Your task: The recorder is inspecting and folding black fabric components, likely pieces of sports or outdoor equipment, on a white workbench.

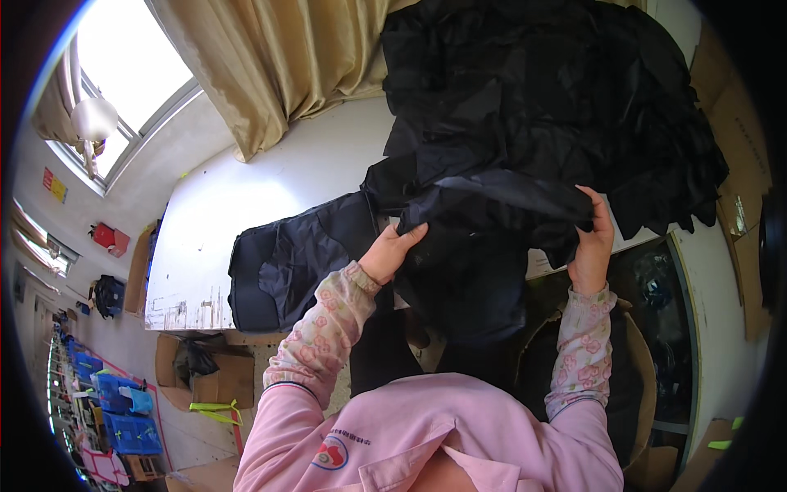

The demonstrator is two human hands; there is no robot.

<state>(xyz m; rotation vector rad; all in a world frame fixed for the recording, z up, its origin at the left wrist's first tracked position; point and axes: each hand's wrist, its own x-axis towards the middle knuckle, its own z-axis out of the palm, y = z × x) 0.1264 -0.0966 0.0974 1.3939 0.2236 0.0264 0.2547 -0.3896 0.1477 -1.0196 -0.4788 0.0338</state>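
Note:
A black fabric piece (471,271) is stretched between my hands at the table's front edge, its lower part hanging over that edge. My left hand (393,250) pinches its left side, thumb on top. At the other end, my right hand (592,246) grips the upper right edge, its fingers partly behind the cloth. Just left of my left hand, a black padded panel (299,262) lies on the table. Behind my hands rises a big heap of black fabric pieces (549,90). Black on black, the border between the held piece and the heap is hard to make out.
The white table (246,193) stretches away to the left, below a gold curtain (279,66) and a window. An open cardboard box (217,373) stands beneath its front left. More cardboard (738,189) borders the right side. Blue bins (127,410) line the far left.

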